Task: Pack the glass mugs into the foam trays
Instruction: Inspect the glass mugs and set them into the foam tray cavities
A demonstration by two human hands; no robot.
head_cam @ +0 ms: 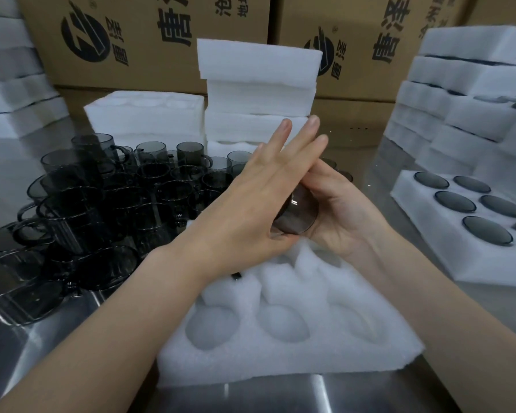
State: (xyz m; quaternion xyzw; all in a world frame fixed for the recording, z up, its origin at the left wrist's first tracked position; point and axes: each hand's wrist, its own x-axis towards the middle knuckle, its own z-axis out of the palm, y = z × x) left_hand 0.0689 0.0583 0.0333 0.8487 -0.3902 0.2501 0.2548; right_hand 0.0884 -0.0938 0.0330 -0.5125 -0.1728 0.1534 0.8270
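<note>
Over the near foam tray (280, 365) my right hand (343, 213) grips a glass mug (295, 217) — left hand (245, 204) pressed flat against it, fingers straight

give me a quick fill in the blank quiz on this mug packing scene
1. The held mug is gripped by the ____ hand.
2. The loose mugs stand to the ____ of the front foam tray.
3. The filled tray lies on that tray's ____ side.
4. The boxes behind are made of ____.
Missing words: right, left, right, cardboard.
</note>
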